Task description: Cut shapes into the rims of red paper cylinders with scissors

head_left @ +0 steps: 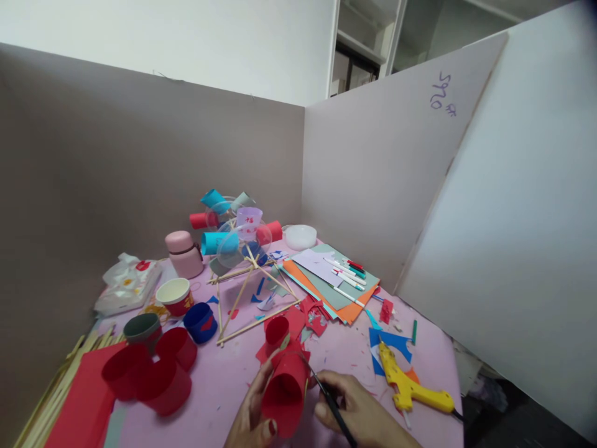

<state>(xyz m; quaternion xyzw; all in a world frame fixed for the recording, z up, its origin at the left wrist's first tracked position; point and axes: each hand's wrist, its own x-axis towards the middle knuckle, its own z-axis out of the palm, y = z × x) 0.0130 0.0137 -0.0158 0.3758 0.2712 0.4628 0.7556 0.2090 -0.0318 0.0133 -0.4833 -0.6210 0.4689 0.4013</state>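
Red cups (163,386): between seven and eight o'clock, formed, apparently done, standing off the frame.
Paper bowl (173,292): eight o'clock, yellow markings, unreadable.
Stick frame (260,322): seven o'clock, coloured tubes (219,243) mounted above; lilac cup (249,219) reads, apparently, 福 in red (a lucky touch!).
Left hand (254,410): six o'clock, fingers snug round a red tube (285,392), shaped but seemingly unfinished, not mounted.
Right hand (345,404): towards five, closed on a black tool (338,414), tip at the tube's side!
Glue gun (410,387): between four and five, lying free.
Partition (382,162): two o'clock, purple handwriting (441,93), not surely legible.
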